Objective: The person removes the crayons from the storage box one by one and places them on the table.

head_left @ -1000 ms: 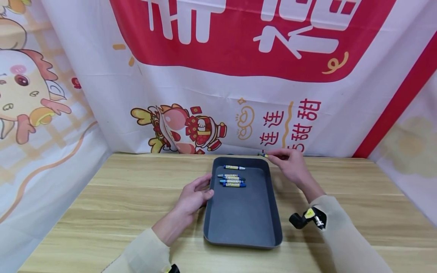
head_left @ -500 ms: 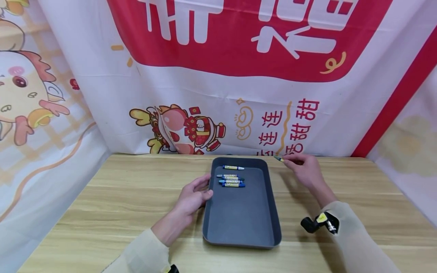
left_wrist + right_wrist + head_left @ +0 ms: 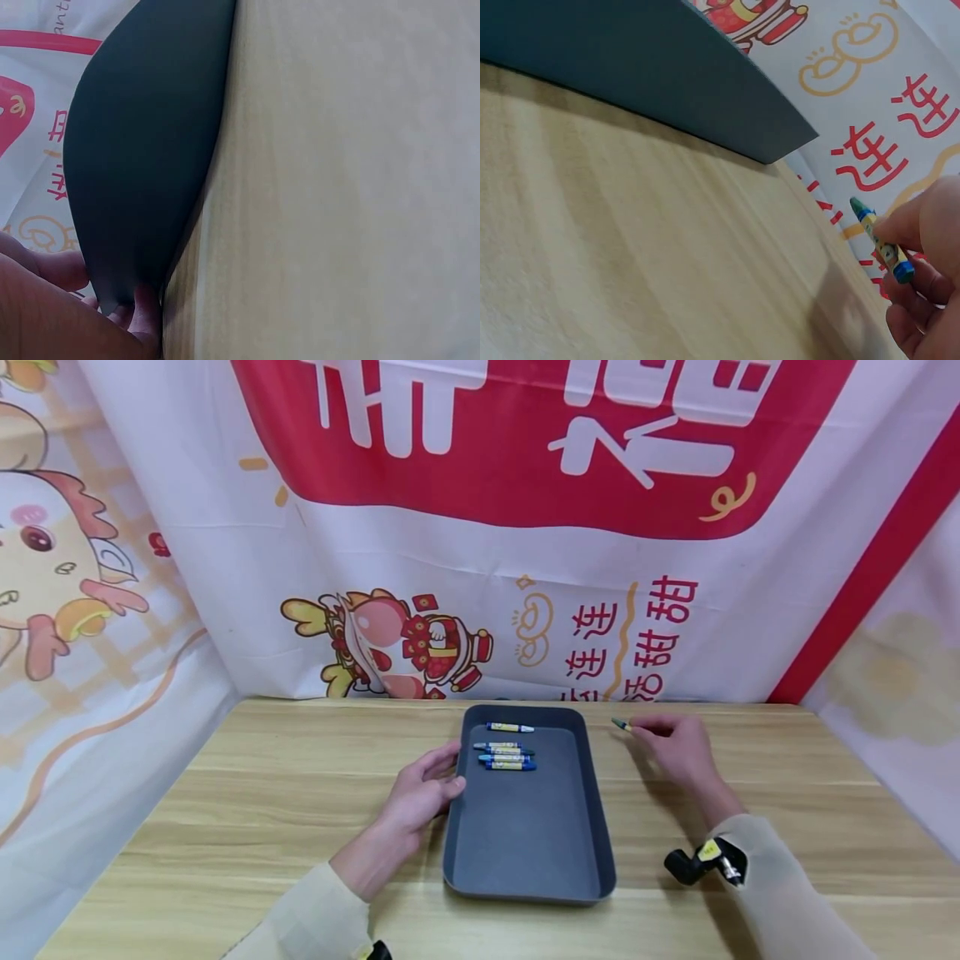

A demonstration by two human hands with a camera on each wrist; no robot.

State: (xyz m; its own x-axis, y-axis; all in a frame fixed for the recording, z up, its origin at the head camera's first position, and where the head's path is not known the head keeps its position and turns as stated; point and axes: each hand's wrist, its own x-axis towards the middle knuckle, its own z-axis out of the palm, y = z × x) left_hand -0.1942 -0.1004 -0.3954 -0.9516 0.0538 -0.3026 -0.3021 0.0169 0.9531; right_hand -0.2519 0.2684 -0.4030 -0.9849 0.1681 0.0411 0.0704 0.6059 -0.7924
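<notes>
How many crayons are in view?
6: green-tipped crayon in the right grip; lone crayon at the far end of the tray; four crayons close together just nearer. Others may be hidden.

crayon (image 3: pixel 886 250): green, yellow, blue | tray (image 3: pixel 528 835): dark grey | tabletop (image 3: pixel 300 802): wood-grained

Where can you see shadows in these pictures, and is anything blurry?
Head view: a soft shadow on the table below the right hand; right wrist view: a dark shadow near that hand, a thinner one along the tray's bottom edge; left wrist view: the wood grain looks pale and blurry toward the right.
</notes>
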